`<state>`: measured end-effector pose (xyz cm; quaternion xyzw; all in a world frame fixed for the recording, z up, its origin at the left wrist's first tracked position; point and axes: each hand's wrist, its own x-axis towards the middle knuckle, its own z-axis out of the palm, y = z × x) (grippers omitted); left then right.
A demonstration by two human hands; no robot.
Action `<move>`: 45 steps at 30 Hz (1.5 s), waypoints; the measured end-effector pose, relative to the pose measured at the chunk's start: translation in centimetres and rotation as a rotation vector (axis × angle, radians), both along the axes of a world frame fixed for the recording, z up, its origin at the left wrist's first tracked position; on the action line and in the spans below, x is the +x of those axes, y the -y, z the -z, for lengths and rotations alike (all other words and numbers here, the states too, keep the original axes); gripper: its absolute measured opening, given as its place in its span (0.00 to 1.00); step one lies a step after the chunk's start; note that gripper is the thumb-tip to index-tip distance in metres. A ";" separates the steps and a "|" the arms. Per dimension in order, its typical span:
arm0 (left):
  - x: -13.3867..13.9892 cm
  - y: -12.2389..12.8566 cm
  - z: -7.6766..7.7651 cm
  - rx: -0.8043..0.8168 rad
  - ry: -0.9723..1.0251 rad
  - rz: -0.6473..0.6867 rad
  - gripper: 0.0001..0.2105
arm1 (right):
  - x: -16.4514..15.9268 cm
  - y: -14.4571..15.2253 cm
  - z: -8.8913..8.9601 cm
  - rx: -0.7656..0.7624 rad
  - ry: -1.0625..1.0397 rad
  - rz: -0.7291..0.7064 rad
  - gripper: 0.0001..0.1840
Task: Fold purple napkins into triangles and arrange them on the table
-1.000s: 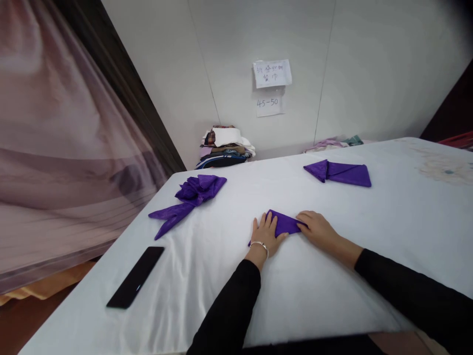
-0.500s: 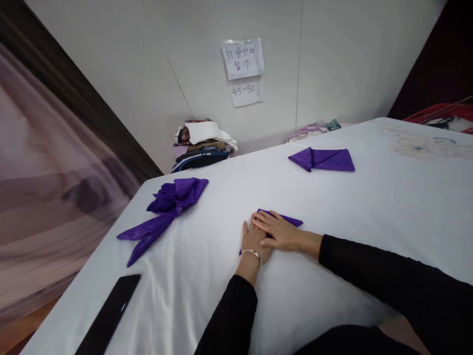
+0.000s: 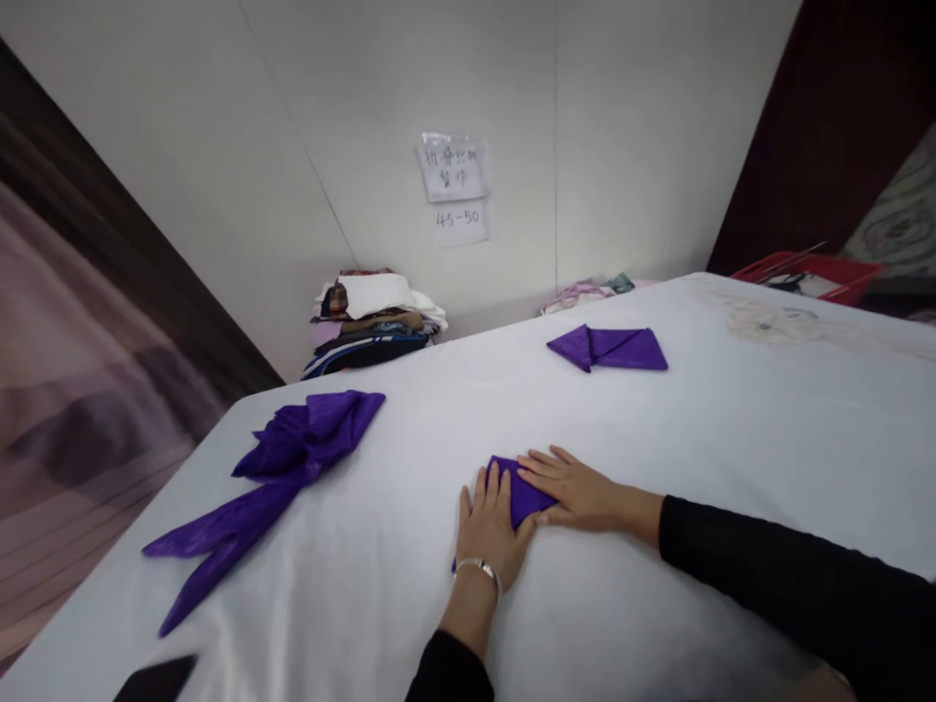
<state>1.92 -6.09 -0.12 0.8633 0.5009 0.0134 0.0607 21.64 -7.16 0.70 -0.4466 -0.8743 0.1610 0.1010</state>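
Observation:
A folded purple napkin (image 3: 525, 495) lies on the white tablecloth in front of me, partly covered by both hands. My left hand (image 3: 491, 526), a silver bracelet at its wrist, rests flat on the napkin's left side with its fingers stretched out. Flat over the right part of it lies my right hand (image 3: 577, 489), fingers spread and pointing left. Between the hands the napkin's middle shows, with a pointed corner at the top. The parts under my palms are hidden.
Farther back lies a second folded purple napkin (image 3: 621, 348). A purple cloth shaped like a flower with two tails (image 3: 307, 448) is at the left. Behind the table stands a stack of folded fabrics (image 3: 380, 322); a dark flat object (image 3: 157, 680) lies at the lower left.
My hands have moved apart: the right hand has slid off the left one toward the right, baring the napkin's middle. The camera view has shifted too.

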 end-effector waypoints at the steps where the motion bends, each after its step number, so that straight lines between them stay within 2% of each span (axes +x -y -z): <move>1: 0.0 0.0 0.0 -0.001 -0.003 -0.003 0.36 | 0.1 0.0 -0.1 -0.004 0.003 0.001 0.40; 6: -0.2 -0.1 -0.4 -0.018 -0.036 -0.014 0.34 | 0.1 0.1 -0.3 -0.006 -0.006 0.007 0.41; 9: -1.3 0.1 -0.4 -0.016 -0.051 -0.040 0.33 | 0.0 0.0 -0.2 0.004 -0.023 0.004 0.40; 12: -3.3 0.7 0.0 -0.018 -0.060 -0.077 0.33 | -0.1 0.1 -0.3 0.012 -0.043 0.001 0.40; 16: -7.4 1.8 1.0 0.009 -0.120 -0.131 0.32 | -0.1 0.2 -0.3 0.013 -0.074 -0.001 0.40; 20: -10.0 2.1 0.8 0.075 -0.202 -0.160 0.22 | -0.2 0.1 0.0 0.016 -0.096 0.009 0.40; 23: -7.8 1.4 -0.7 0.128 -0.167 -0.176 0.21 | -0.2 0.1 0.2 0.021 -0.102 0.019 0.41; 25: -4.6 0.8 -1.8 0.140 -0.083 -0.186 0.26 | -0.3 0.0 0.2 0.019 -0.104 0.025 0.41; 26: -2.9 0.5 -2.1 0.123 -0.058 -0.149 0.29 | -0.3 0.0 0.2 0.016 -0.105 0.028 0.41; 29: 1.1 -0.1 -2.0 0.061 -0.052 -0.071 0.32 | -0.3 0.0 0.0 0.018 -0.106 0.033 0.39; 31: 1.9 -0.3 -1.4 0.034 -0.067 -0.066 0.32 | -0.3 0.0 -0.1 0.023 -0.108 0.029 0.38; 34: 1.1 -0.4 -0.5 0.020 -0.089 -0.078 0.33 | -0.3 0.0 -0.2 0.024 -0.113 0.023 0.39; 41: -2.3 0.0 -0.3 0.031 -0.123 -0.165 0.33 | -0.1 0.0 -0.2 0.009 -0.123 0.010 0.40; 45: -5.1 0.5 0.7 0.059 -0.128 -0.198 0.32 | 0.0 0.0 -0.2 0.020 -0.130 -0.002 0.41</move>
